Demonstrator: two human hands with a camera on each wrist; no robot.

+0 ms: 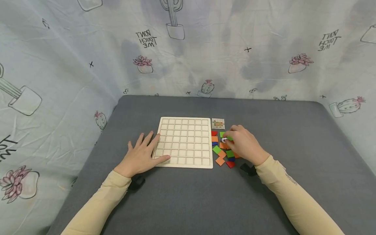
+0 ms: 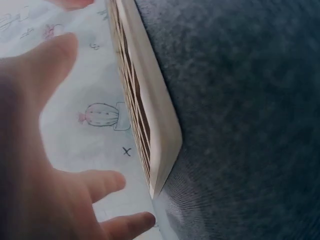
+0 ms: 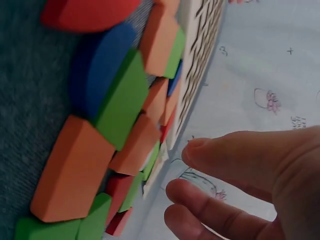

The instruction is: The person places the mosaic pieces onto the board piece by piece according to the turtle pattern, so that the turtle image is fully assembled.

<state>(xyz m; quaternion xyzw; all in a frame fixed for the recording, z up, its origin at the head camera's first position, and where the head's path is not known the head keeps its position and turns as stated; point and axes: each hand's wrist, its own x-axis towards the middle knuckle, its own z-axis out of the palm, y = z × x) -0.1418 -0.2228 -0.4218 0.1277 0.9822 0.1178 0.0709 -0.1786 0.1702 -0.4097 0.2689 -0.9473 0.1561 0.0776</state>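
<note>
A pale wooden grid board (image 1: 183, 143) lies flat on the grey table. My left hand (image 1: 142, 155) spreads its fingers over the board's left edge and near corner. In the left wrist view, the board's rim (image 2: 157, 120) shows beside the spread fingers. My right hand (image 1: 243, 143) is above a pile of coloured blocks right of the board, hiding some of them. Its thumb and fingers are slightly bent, with a gap between them and nothing visible held. By its fingertips in the head view is a small white piece (image 1: 224, 140). An orange block (image 3: 72, 170) and a green block (image 3: 122, 102) lie below the hand.
A small square pattern card (image 1: 218, 123) lies at the board's far right corner. Red (image 1: 230, 164), blue, green and orange blocks crowd close to the board's right edge. A printed white cloth (image 1: 223, 58) hangs behind and beside the grey table (image 1: 188, 199).
</note>
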